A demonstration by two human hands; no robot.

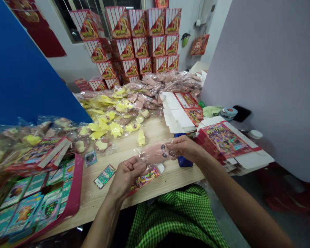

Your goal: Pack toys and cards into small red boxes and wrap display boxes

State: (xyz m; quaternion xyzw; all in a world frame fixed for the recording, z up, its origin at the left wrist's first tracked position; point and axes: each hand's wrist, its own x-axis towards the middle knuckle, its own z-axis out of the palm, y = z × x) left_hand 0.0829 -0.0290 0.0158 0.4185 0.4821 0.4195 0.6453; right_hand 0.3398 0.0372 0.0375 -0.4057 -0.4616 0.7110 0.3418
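Observation:
Between my two hands a pink squishy toy (pixel 155 154) in a clear plastic bag is stretched out level above the table. My left hand (pixel 130 172) pinches the bag's left end, while my right hand (pixel 182 148) grips the right end, close to two dark round spots on the toy. Beneath it lies a shiny red printed box (pixel 146 177) with a white flap at its right end, partly covered by my left hand. A green card pack (pixel 104 176) rests on the table left of my left hand. Just behind the toy is a small yellow bagged toy (pixel 141 137).
Bagged yellow toys (pixel 103 125) and pink toys (pixel 150 93) heap across the back. A pink bin (pixel 76 186) of cards stands at left. Flattened boxes (pixel 179 120) and more box blanks (pixel 227 141) lie at right, near a blue object (pixel 184 162). Stacked red boxes (pixel 139 48) line the wall.

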